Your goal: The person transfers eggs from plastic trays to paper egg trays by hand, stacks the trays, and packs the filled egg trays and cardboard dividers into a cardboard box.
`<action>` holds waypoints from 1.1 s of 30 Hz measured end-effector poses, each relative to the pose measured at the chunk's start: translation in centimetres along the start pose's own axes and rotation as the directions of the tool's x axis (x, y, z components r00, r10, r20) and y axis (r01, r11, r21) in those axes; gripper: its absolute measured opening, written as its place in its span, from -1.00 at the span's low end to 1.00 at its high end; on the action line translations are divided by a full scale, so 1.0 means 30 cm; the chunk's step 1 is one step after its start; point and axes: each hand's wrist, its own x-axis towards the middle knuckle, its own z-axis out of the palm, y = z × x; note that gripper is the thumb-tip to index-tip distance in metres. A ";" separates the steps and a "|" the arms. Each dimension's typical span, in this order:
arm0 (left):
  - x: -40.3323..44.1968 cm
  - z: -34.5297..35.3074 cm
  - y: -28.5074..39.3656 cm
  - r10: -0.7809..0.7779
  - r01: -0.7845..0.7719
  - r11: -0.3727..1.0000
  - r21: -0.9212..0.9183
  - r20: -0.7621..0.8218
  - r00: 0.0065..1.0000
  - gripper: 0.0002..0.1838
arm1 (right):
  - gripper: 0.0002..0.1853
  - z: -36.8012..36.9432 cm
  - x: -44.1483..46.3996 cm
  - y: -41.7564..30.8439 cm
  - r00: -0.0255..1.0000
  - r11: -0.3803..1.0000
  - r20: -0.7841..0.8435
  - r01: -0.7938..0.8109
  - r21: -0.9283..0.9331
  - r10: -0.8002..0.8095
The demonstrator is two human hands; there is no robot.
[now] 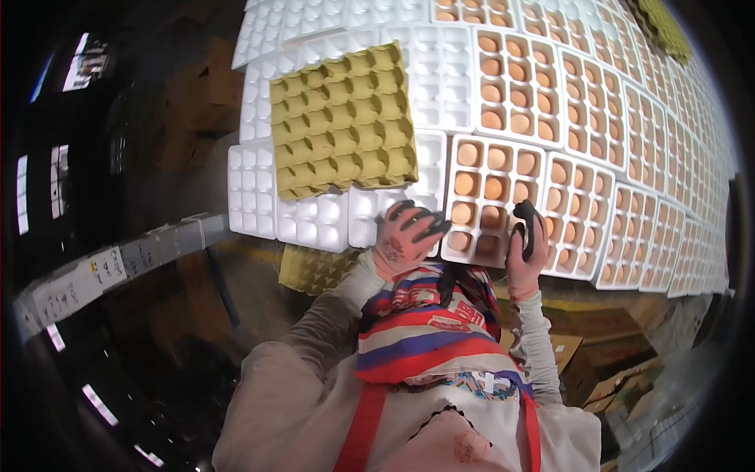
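Egg tray (479, 201), hands (404, 237) at opposite edges

top-R pulp tray (663, 30) cut off by pic edge, lower pulp tray (308, 270) part hidden under white trays (253, 193), label (101, 271) txt too sm. to read

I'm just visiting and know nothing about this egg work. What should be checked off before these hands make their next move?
1. Both hands in view: ok, left hand and right hand.
2. Eggs visible in the foam tray beside the right hand: ok.
3. Every pocket there filled: cannot tell, the right hand hides a corner.
4. Right hand free of an egg: cannot tell.
5. White foam trays on the left uncovered: not ok, a yellowish pulp tray overlaps some.
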 end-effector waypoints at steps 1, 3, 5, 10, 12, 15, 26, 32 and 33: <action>0.004 -0.067 -0.048 -0.105 0.112 0.988 0.111 -0.069 0.992 -0.64 | -0.57 0.045 0.061 -0.013 0.993 0.997 0.105 0.057 -0.053 -0.051; 0.002 -0.150 -0.236 -0.501 0.646 0.741 0.186 -0.488 0.715 -0.57 | -0.56 0.185 0.189 -0.057 0.961 0.992 0.259 0.112 -0.056 -0.094; -0.030 -0.261 -0.446 -0.744 0.944 0.319 0.086 -0.595 0.305 -0.33 | -0.53 0.334 0.306 -0.167 0.932 0.991 0.346 0.128 -0.026 -0.111; -0.070 -0.367 -0.680 -0.937 0.870 0.201 -0.451 -0.347 0.036 -0.41 | -0.53 0.604 0.418 -0.101 0.897 0.948 0.433 0.209 -0.240 -0.088; -0.068 -0.485 -0.525 -0.867 0.721 0.382 -0.578 -0.494 0.064 -0.52 | -0.63 0.557 0.399 -0.194 0.870 1.000 0.494 -0.020 0.019 0.008; -0.299 -0.563 -0.268 -0.729 0.580 0.567 -0.585 -0.684 0.023 -0.53 | -0.53 0.567 0.186 -0.302 0.941 0.954 0.323 0.005 0.299 -0.106; -1.754 -0.253 0.019 -0.765 0.867 -0.238 -0.437 -0.466 -0.445 -0.72 | -0.57 1.001 -0.784 -0.128 -0.119 0.899 0.938 -0.267 -0.347 0.326; -1.672 -0.076 -0.662 -0.941 0.964 0.236 0.121 -0.219 0.258 -0.61 | -0.54 1.140 -1.096 0.241 -0.250 0.293 0.695 -0.773 -0.563 0.675; -1.667 -0.030 -0.742 -0.927 0.915 0.263 0.307 -0.183 0.328 -0.54 | -0.52 1.179 -1.130 0.268 -0.310 0.082 0.630 -0.854 -0.513 0.712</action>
